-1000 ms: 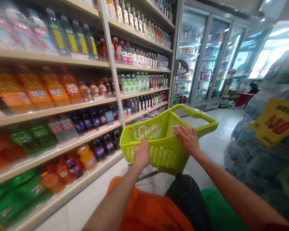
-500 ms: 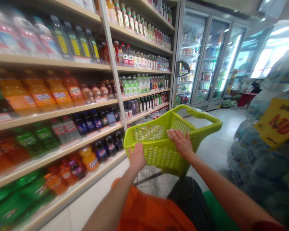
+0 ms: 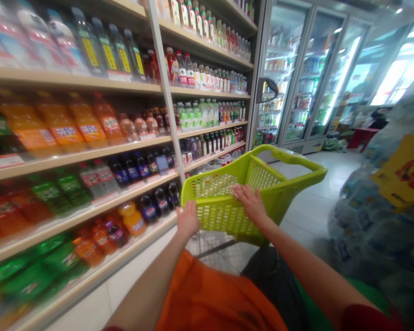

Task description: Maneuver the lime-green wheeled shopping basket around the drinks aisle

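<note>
A yellow-green plastic shopping cart (image 3: 224, 220) stands in front of me, its basket side pierced with holes and its handle pointing away to the right. At the basket's near left corner, my left hand (image 3: 188, 218) is closed over the rim. Farther right along the same near rim is my right hand (image 3: 251, 203), pressing a small, pale crumpled wipe or tissue (image 3: 234, 189) under its fingertips. Part of the wipe is hidden by the fingers. Inside the basket I see no goods, though its floor is partly hidden.
Shelves (image 3: 124, 149) of bottled drinks run along the left. Glass-door refrigerators (image 3: 296, 82) stand at the back. On the right rises a stack of wrapped water bottles (image 3: 362, 220) with a yellow price sign (image 3: 405, 172). An orange garment (image 3: 210, 294) covers my lap.
Both hands have slid left along the cart's near rim, the left one reaching the corner. The pale wipe has moved with my right hand. The cart sits slightly farther right in view.
</note>
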